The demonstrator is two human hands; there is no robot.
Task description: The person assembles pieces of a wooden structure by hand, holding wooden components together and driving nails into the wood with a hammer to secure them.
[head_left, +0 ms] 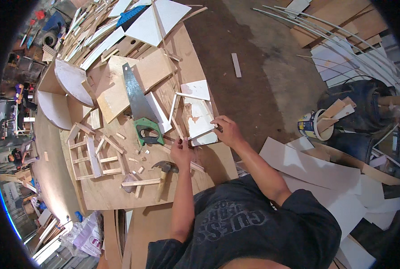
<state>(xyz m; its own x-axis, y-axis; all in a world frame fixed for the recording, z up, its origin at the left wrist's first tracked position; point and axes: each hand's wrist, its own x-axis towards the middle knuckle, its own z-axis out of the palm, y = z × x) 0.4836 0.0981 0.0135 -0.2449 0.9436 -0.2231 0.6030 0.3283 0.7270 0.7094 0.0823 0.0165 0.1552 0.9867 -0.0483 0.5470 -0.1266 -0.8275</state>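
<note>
A small frame of thin white wooden strips (192, 96) lies over a worn white board (199, 114) at the workbench's right edge. My left hand (180, 152) is closed, its fingertips pinching the frame's near left corner. At the near right corner, my right hand (227, 130) pinches the end of a strip between thumb and fingers. Left of the frame rests a handsaw (139, 103) with a green handle (149, 131). Close beside my left wrist lies a claw hammer (163, 175), its wooden handle toward me.
Another slatted wooden frame (94, 154) lies on the workbench (110, 193) at left, near a curved white-faced shelf piece (70, 80). Offcuts (101, 42) pile up at the far end. A bucket with wood scraps (314, 124) and white sheets (312, 166) are on the right.
</note>
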